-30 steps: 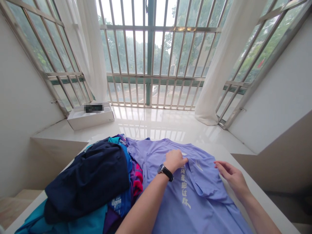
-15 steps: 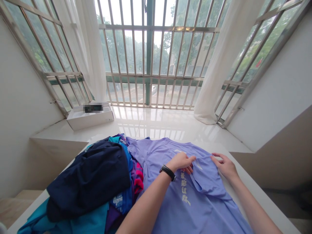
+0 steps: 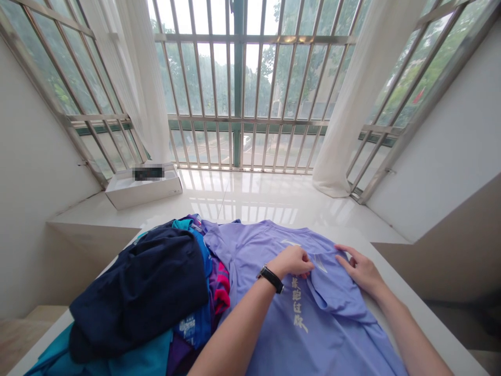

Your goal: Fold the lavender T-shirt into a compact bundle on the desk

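Left fingers (image 3: 304, 267) on lavender T-shirt (image 3: 274, 334), right fingers (image 3: 346, 259) on its fold

Wearing a wristwatch (image 3: 266, 277) on the left wrist: black strap, apparently leather, and a small metal case, its dial turned away and hard to make out. Showing a bare left forearm (image 3: 235, 329) and right forearm (image 3: 415, 334), running out past the near edge, with an uncovered left hand (image 3: 291, 262) and right hand (image 3: 362, 271).
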Tool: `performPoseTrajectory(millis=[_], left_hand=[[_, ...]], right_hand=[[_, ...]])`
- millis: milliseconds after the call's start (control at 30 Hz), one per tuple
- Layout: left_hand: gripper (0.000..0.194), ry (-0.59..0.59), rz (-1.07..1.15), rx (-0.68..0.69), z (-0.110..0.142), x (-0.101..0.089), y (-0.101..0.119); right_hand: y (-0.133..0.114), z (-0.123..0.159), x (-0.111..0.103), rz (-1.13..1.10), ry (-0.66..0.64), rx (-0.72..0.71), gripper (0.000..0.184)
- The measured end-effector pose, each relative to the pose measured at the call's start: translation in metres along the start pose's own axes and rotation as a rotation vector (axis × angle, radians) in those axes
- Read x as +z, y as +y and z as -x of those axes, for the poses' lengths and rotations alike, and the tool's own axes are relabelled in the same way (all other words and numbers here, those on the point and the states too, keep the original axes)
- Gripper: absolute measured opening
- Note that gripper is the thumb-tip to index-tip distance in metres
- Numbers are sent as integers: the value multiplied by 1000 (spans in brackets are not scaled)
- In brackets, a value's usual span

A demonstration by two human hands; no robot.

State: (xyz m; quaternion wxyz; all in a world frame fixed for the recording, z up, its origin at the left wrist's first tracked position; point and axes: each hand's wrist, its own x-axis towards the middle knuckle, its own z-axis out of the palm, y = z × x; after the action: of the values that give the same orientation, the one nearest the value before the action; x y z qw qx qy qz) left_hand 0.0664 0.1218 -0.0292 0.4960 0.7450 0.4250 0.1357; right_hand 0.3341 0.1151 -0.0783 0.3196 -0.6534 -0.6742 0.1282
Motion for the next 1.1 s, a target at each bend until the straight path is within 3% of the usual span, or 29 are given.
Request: performPoseTrajectory(millis=[133,267,500,567,667,800,967,1100], left_hand=[[14,-30,276,-65,-1,2,1],[4,-16,335,-29,2,3,0],[72,-76,205,139,9,-2,0],[69,-109,154,144,9,-3,0],[47,-170,48,122,5,-4,-1],[32,-95,-68,187,0,0,-1],[35,92,-47,252,0,3,4],[50,130,-18,231,2,7,7]], right_hand=[[5,-3,1,-16,-29,19,54],[10,-7,5,0,22,-3,56],[13,-9,9,62,47,10,48],[12,-10,9,57,50,23,46],[9,-10,8,34,58,44,45],[7,-11,5,-12,50,105,46],[8,-10,3,-229,37,183,47],[9,-13,3,-360,59,222,45]])
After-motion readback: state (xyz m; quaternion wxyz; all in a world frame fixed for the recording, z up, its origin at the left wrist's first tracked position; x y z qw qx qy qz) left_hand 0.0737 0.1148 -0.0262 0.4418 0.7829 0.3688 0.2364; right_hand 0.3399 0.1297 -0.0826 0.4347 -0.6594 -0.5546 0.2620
